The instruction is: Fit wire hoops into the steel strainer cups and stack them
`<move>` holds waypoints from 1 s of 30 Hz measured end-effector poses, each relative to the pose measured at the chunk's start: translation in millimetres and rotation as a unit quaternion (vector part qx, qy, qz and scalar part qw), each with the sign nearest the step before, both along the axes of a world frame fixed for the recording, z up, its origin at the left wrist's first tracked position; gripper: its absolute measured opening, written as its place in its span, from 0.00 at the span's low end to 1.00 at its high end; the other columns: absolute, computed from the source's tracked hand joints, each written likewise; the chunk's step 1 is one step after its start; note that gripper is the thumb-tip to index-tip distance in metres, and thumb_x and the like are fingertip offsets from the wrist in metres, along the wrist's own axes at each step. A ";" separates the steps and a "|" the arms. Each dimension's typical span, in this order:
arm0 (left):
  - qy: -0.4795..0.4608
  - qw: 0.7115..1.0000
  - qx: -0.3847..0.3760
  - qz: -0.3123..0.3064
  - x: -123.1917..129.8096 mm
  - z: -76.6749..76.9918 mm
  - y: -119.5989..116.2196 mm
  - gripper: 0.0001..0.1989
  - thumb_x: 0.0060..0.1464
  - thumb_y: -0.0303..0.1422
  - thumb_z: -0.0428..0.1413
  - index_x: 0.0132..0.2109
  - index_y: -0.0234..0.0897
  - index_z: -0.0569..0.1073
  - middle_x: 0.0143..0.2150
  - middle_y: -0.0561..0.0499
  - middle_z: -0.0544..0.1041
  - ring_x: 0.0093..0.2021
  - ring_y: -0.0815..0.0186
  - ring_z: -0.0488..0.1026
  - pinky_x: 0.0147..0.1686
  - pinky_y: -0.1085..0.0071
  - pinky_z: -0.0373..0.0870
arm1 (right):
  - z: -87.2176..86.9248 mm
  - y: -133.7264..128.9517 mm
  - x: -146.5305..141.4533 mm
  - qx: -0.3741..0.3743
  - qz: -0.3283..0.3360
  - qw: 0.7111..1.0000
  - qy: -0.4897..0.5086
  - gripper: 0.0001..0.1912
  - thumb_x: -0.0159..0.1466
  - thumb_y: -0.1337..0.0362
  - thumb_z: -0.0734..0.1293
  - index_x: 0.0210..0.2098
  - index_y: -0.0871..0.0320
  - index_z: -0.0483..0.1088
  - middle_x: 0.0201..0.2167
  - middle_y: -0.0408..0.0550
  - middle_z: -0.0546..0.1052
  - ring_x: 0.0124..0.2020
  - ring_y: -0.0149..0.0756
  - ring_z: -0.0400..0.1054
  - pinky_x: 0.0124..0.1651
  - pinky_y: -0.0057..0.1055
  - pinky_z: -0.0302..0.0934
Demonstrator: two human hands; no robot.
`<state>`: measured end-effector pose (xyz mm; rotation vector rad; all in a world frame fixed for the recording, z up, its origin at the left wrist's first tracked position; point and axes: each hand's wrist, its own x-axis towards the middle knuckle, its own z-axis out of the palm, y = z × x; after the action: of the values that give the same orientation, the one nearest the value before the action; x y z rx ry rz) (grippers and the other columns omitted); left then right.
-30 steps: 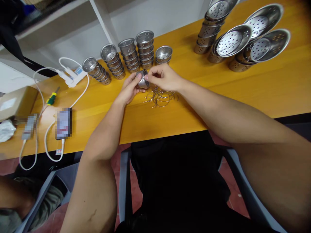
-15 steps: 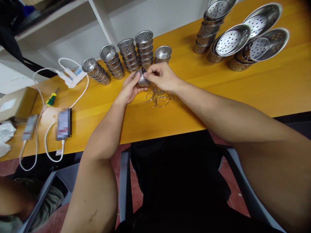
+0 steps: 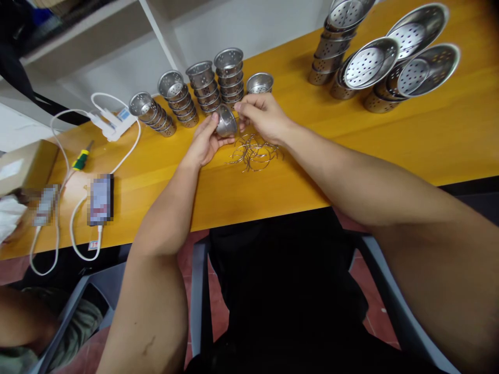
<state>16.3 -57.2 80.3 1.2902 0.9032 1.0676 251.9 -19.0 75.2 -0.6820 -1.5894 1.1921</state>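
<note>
My left hand (image 3: 206,140) is closed around a small steel cup (image 3: 226,121), tilted on its side just above the table. The fingers of my right hand (image 3: 263,117) are pinched together close by the cup's right side. Whatever they grip, if anything, is too small to make out. A loose heap of thin bent wires (image 3: 255,153) lies on the table below my right hand. Behind my hands stand nested stacks of perforated steel cups (image 3: 179,98), and one shorter stack (image 3: 260,83) is partly hidden by my right hand.
Taller stacks of perforated steel cups (image 3: 372,67), some leaning, stand at the back right. On the left are a white power strip (image 3: 117,124), a green-yellow screwdriver (image 3: 81,159), two phones on white cables, including a dark-edged phone (image 3: 101,199), and a cardboard box (image 3: 29,163). Another person's leg (image 3: 27,317) shows at lower left.
The cup has turned in my left hand, showing more of its smooth side. My right fingers have shifted slightly away from its rim. The wire heap looks the same.
</note>
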 end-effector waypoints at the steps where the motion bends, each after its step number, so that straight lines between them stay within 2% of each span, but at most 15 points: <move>1: 0.004 1.000 -0.005 0.004 0.1 1.9 -0.4 0.40 0.67 0.77 0.69 0.60 0.47 0.83 0.60 0.39 0.94 0.57 0.49 0.93 0.59 0.52 0.95 | 3.6 -0.1 4.8 -0.020 0.028 0.999 0.022 0.50 0.67 0.11 0.84 0.35 0.49 0.67 0.29 0.44 0.71 0.38 0.39 0.68 0.45 0.42 0.72; 3: 0.013 1.000 -0.015 0.011 0.6 4.9 -0.7 0.43 0.65 0.81 0.65 0.59 0.48 0.85 0.61 0.38 0.94 0.54 0.50 0.92 0.57 0.52 0.95 | 11.2 -2.5 14.3 -0.051 0.065 0.995 0.058 0.52 0.60 0.11 0.88 0.36 0.50 0.67 0.32 0.45 0.75 0.37 0.39 0.70 0.43 0.43 0.73; 5: 0.020 0.999 -0.021 0.023 0.6 5.3 0.7 0.43 0.64 0.83 0.62 0.57 0.49 0.85 0.61 0.38 0.95 0.48 0.53 0.90 0.52 0.54 0.93 | 17.9 -7.7 20.8 -0.049 0.074 0.994 0.070 0.51 0.58 0.13 0.89 0.36 0.50 0.69 0.34 0.46 0.77 0.36 0.39 0.70 0.43 0.44 0.74; 7: 0.014 0.999 -0.021 0.040 -0.9 2.4 4.2 0.42 0.66 0.83 0.61 0.56 0.51 0.85 0.58 0.40 0.94 0.43 0.57 0.87 0.46 0.57 0.91 | 22.2 -15.0 23.3 0.002 0.066 0.998 0.021 0.47 0.63 0.15 0.88 0.36 0.51 0.72 0.34 0.48 0.78 0.36 0.39 0.70 0.44 0.44 0.74; 9: 0.000 0.999 -0.011 0.052 -4.3 -3.0 8.7 0.40 0.69 0.82 0.61 0.55 0.52 0.85 0.53 0.44 0.94 0.41 0.60 0.85 0.42 0.59 0.88 | 23.9 -23.3 23.5 0.081 0.051 0.993 -0.075 0.43 0.71 0.19 0.85 0.36 0.51 0.76 0.33 0.48 0.78 0.37 0.41 0.69 0.46 0.44 0.73; 11: -0.004 0.998 0.014 0.058 -8.2 -8.7 12.4 0.37 0.71 0.79 0.62 0.56 0.52 0.84 0.52 0.46 0.93 0.46 0.60 0.87 0.45 0.61 0.88 | 23.4 -29.9 23.9 0.149 0.047 0.974 -0.167 0.38 0.77 0.26 0.85 0.36 0.52 0.77 0.33 0.48 0.77 0.38 0.41 0.68 0.47 0.43 0.71; 13: -0.005 0.997 0.042 0.061 -11.1 -12.3 13.6 0.35 0.72 0.75 0.68 0.58 0.51 0.82 0.55 0.46 0.92 0.58 0.57 0.90 0.54 0.61 0.90 | 21.4 -32.3 26.1 0.185 0.058 0.955 -0.224 0.34 0.79 0.32 0.85 0.36 0.53 0.77 0.33 0.47 0.77 0.38 0.40 0.68 0.46 0.41 0.68; 15: -0.018 0.996 0.054 0.062 -11.7 -12.6 11.8 0.36 0.66 0.71 0.77 0.59 0.49 0.80 0.60 0.46 0.92 0.67 0.53 0.90 0.62 0.58 0.90 | 18.1 -30.3 29.6 0.197 0.071 0.942 -0.261 0.31 0.80 0.36 0.85 0.37 0.54 0.78 0.33 0.46 0.77 0.37 0.39 0.67 0.46 0.39 0.66; 18: -0.049 0.996 0.042 0.062 -8.6 -8.4 5.9 0.40 0.53 0.61 0.88 0.58 0.48 0.77 0.61 0.48 0.91 0.68 0.51 0.89 0.67 0.54 0.89 | 12.8 -23.6 33.7 0.201 0.074 0.934 -0.286 0.27 0.80 0.39 0.84 0.41 0.54 0.81 0.36 0.46 0.79 0.38 0.39 0.68 0.47 0.38 0.66; 21: -0.045 0.997 0.039 0.056 -4.4 -4.3 0.9 0.41 0.51 0.57 0.89 0.57 0.48 0.76 0.62 0.48 0.90 0.68 0.52 0.88 0.69 0.54 0.89 | 10.9 -19.7 33.9 0.208 0.052 0.936 -0.280 0.26 0.79 0.38 0.84 0.43 0.53 0.82 0.40 0.49 0.79 0.41 0.43 0.71 0.49 0.41 0.70; 25: -0.008 0.997 0.051 0.053 -1.4 -3.4 -1.9 0.43 0.51 0.63 0.87 0.60 0.49 0.76 0.67 0.43 0.89 0.75 0.47 0.87 0.70 0.51 0.89 | 15.3 -20.5 33.1 0.196 -0.017 0.956 -0.219 0.29 0.78 0.31 0.84 0.47 0.50 0.79 0.44 0.53 0.78 0.46 0.50 0.72 0.52 0.47 0.76; 30: 0.006 0.998 0.045 0.039 -0.6 -2.9 -4.1 0.44 0.51 0.62 0.87 0.62 0.47 0.79 0.67 0.40 0.86 0.77 0.41 0.85 0.69 0.48 0.90 | 17.7 -21.3 34.7 0.180 -0.028 0.970 -0.162 0.38 0.74 0.28 0.88 0.59 0.48 0.76 0.53 0.53 0.78 0.46 0.47 0.75 0.50 0.46 0.78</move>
<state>15.7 -61.3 77.4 1.3459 0.9294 1.1740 286.5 -40.3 92.9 -0.7002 -1.9814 0.7446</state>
